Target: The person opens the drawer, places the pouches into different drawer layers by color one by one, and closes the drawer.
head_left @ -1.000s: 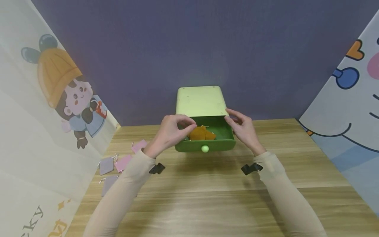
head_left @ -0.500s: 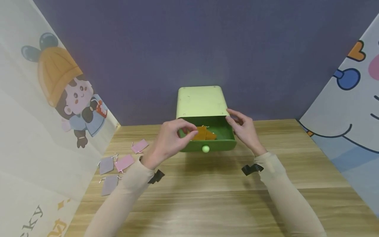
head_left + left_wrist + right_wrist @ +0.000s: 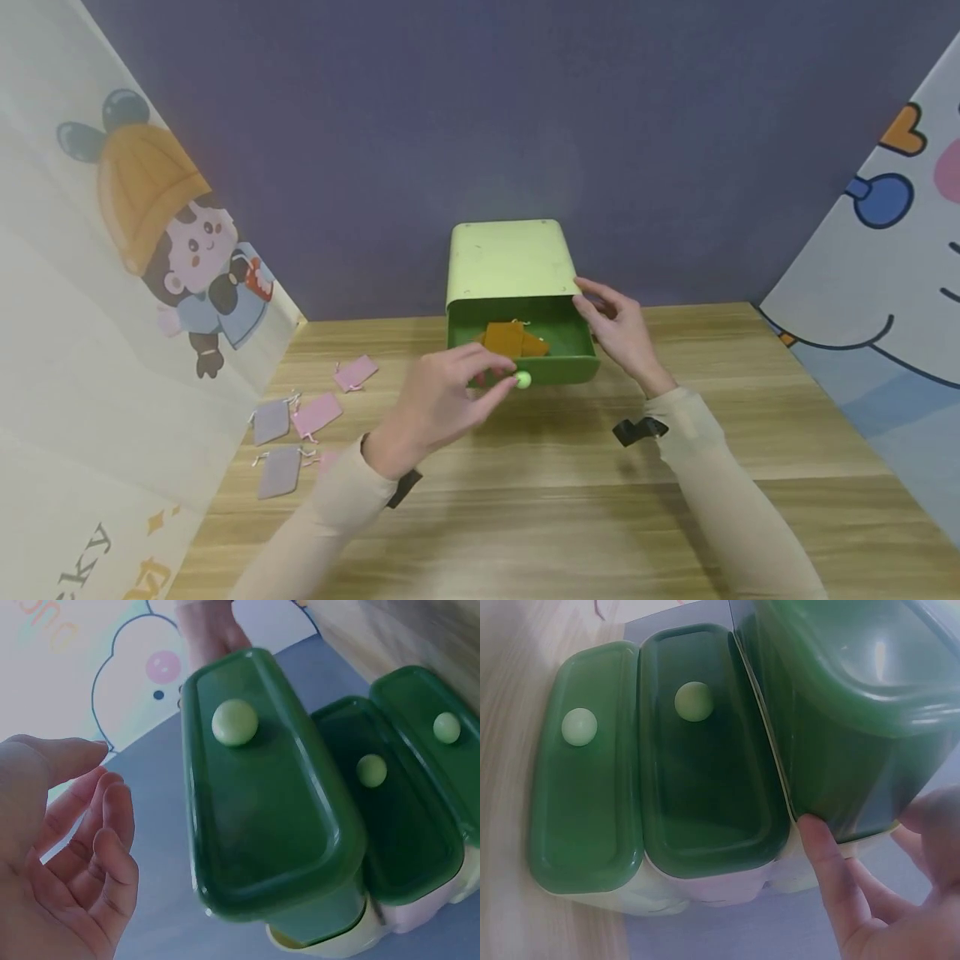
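A light green cabinet [image 3: 506, 254] stands at the back of the table with its dark green top drawer [image 3: 555, 354] pulled out. Orange-brown pouches [image 3: 510, 337] lie inside it. My left hand [image 3: 491, 379] hovers in front of the drawer, its relaxed fingers close to the pale round knob [image 3: 522, 380] and holding nothing. In the left wrist view the left hand [image 3: 82, 847] is loosely curled beside the drawer front [image 3: 255, 810]. My right hand [image 3: 588, 302] touches the cabinet's right front corner, and its thumb [image 3: 817, 847] lies against the edge under the drawer [image 3: 855, 712].
Two lower drawers [image 3: 705, 750] [image 3: 585, 802] are closed, each with a pale knob. Pink pouches [image 3: 355, 372] [image 3: 317, 414] and grey-lilac pouches [image 3: 270, 421] [image 3: 279, 471] lie on the wooden table [image 3: 525, 517] at the left. Printed panels stand on both sides, with a purple wall behind.
My left hand has drawn back out of the drawer and come down to its front near the knob, leaving the orange pouch inside. The right hand has stayed at the cabinet's corner.
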`<state>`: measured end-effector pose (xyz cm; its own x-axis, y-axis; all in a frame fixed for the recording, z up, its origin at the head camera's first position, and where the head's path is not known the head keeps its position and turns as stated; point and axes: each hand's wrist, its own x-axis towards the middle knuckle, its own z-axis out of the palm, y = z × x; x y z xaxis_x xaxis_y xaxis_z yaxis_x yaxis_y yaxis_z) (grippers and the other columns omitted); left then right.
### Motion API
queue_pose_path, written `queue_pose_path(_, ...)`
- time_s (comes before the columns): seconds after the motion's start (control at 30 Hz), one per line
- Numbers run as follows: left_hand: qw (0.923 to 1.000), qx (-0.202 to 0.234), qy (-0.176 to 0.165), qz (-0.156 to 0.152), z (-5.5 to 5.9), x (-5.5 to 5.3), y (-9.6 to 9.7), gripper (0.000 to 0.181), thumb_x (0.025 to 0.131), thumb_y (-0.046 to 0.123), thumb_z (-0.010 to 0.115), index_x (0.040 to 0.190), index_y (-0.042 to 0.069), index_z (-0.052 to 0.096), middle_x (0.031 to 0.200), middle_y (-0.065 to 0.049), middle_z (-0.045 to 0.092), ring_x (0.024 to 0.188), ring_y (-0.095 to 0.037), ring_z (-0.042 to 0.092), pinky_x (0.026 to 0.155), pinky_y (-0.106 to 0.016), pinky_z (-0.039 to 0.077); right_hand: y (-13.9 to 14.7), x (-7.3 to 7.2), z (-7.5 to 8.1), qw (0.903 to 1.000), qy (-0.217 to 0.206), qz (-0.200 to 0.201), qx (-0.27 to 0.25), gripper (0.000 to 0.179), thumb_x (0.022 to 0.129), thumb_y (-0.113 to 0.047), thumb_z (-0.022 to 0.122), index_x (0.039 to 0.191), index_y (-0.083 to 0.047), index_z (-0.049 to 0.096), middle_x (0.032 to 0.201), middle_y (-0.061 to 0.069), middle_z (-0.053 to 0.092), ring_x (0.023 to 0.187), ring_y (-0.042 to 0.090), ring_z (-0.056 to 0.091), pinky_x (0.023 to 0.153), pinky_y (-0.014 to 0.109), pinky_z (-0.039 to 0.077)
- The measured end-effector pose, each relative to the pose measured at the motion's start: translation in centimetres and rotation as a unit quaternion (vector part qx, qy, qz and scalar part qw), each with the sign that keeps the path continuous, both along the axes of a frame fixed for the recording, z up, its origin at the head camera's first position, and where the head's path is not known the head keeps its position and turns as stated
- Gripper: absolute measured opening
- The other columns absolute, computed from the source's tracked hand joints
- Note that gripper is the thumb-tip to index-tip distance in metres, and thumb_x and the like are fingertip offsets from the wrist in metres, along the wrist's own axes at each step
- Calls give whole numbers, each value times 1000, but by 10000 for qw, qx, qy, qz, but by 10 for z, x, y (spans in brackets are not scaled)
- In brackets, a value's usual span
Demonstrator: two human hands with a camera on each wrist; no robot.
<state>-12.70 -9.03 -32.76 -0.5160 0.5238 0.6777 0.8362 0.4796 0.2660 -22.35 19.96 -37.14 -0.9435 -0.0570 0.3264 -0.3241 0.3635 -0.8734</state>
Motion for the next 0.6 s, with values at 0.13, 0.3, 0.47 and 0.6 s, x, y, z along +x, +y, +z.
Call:
queue_pose_path(0.13,9998,-145,-64,-118,-9,4,3,13,90,12,86,101,9,80,90,1,80,67,-4,69,64,-9,52,0,0,0,10000,-15,-32,26,47,109,-32,64,153,-15,60,152,16,63,102,-4,64,62,26,56)
queue_pose_path(0.3,9993,-231,-237,-188,-19,5,6,15,90,9,85,103,9,79,93,0,81,67,-3,70,65,-7,52,0,0,-1,10000,18,-20,36,47,109,-34,64,152,-16,60,150,16,64,101,2,65,61,27,56)
queue_pose_path(0.47,9987,-185,-398,-258,-29,6,10,15,91,8,84,105,7,79,95,-4,82,70,-6,72,65,-12,55,0,-1,-2,10000,26,-33,45,47,109,-33,63,152,-15,60,150,17,64,102,-2,65,61,26,56)
queue_pose_path(0.6,9992,-248,-264,-160,-37,5,13,17,91,8,84,107,6,78,96,-5,82,69,-9,73,63,-14,56,0,0,-2,10000,20,-74,28,47,109,-35,64,151,-16,61,150,16,64,103,-5,65,62,27,57)
